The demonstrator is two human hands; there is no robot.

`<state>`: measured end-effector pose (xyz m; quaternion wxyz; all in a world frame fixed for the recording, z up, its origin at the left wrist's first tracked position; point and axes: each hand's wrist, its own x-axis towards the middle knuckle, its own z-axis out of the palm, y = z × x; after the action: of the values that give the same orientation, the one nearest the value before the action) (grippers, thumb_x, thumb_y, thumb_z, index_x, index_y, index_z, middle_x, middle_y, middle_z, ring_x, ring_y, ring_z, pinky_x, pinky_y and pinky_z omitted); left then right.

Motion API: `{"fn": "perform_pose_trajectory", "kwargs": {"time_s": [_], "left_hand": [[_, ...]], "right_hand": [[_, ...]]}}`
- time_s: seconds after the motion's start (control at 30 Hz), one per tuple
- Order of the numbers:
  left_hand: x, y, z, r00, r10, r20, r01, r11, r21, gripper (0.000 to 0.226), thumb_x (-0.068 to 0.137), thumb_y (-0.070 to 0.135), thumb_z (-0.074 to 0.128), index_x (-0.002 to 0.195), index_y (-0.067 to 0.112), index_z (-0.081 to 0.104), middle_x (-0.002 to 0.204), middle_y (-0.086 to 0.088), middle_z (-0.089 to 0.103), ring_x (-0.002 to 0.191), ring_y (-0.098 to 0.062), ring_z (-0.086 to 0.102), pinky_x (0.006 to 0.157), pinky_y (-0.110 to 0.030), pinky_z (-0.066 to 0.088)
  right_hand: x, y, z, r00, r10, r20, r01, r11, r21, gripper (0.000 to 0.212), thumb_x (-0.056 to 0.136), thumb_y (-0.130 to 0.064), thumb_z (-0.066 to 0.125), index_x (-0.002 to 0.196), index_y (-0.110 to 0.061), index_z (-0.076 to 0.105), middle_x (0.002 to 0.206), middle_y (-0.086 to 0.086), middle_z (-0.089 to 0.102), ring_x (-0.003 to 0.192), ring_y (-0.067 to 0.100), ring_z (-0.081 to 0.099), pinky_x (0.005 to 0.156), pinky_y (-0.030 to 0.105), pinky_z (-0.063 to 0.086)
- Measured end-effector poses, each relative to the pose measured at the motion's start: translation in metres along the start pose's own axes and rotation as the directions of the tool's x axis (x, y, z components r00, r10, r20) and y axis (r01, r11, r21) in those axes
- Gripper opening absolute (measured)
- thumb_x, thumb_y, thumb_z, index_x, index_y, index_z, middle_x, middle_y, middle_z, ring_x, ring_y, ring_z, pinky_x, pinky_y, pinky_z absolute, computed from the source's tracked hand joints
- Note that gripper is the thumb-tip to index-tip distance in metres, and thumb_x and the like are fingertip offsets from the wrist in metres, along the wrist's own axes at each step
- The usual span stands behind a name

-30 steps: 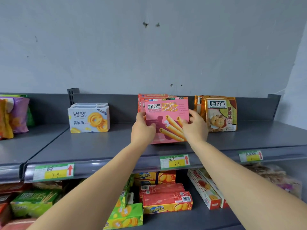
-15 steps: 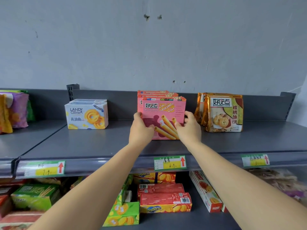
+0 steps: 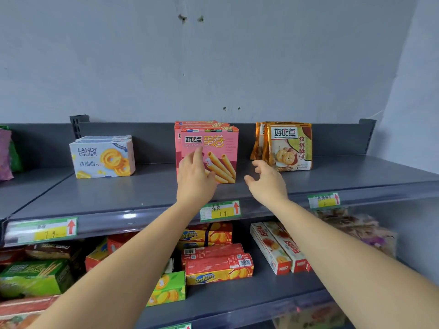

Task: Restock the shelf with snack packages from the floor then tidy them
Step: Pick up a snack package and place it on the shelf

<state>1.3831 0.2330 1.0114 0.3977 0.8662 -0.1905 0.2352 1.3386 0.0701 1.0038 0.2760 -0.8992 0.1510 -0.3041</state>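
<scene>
Far to the left of the pink box (image 3: 215,144), at the frame's edge, a purple bag (image 3: 4,157) stands on the neighbouring shelf section. Nearer, but still well left of the pink box, a white cookie box (image 3: 102,157) sits on the top shelf (image 3: 118,193) with a second one just behind it. Below and left of the pink box, a green box (image 3: 31,279) lies on the lower level.

The pink box stands upright near the middle of the top shelf, at the front of a short row of matching boxes whose tops show behind it. The left hand (image 3: 194,179) is raised in front of the pink box's lower left part. Its fingers (image 3: 198,154) are straight and released, gripping nothing; the tips lie over the printed front, though whether they actually touch it cannot be told. A price tag (image 3: 220,211) hangs on the shelf edge right below the pink box, and red and yellow boxes (image 3: 218,267) are stacked lower down.

Just right of the pink box and apart from it, the right hand (image 3: 268,184) hovers over the bare shelf, its fingers (image 3: 259,165) loosely spread and holding nothing. Further right of the pink box, golden packets (image 3: 288,146) stand upright in a pair, one behind the other. Below and right, long red and white boxes (image 3: 275,248) lie side by side.
</scene>
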Motion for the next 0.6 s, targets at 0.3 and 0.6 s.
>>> {"fn": "perform_pose_trajectory", "kwargs": {"time_s": [0.3,0.6], "left_hand": [[-0.043,0.034,0.022,0.869,0.405,0.286,-0.443,0.893,0.080,0.046,0.093,0.021,0.054,0.138,0.011,0.046,0.133,-0.010,0.053,0.123,-0.030,0.046,0.099,-0.042,0.041],[-0.148,0.076,0.057,0.614,0.576,0.540,-0.638,0.764,-0.090,0.040,0.093,0.021,0.050,0.131,0.012,0.048,0.124,-0.009,0.055,0.119,-0.029,0.047,0.089,-0.041,0.049]], "right_hand": [[-0.078,0.033,-0.059,0.991,0.088,-0.101,-0.119,0.924,-0.363,0.046,0.093,-0.035,0.056,0.137,-0.022,0.048,0.134,0.002,0.055,0.123,0.025,0.051,0.094,0.039,0.048],[-0.223,0.071,-0.114,0.917,0.314,-0.246,-0.399,0.726,-0.560,0.033,0.092,-0.029,0.052,0.123,-0.019,0.058,0.118,0.007,0.061,0.112,0.030,0.054,0.087,0.037,0.046]]}}
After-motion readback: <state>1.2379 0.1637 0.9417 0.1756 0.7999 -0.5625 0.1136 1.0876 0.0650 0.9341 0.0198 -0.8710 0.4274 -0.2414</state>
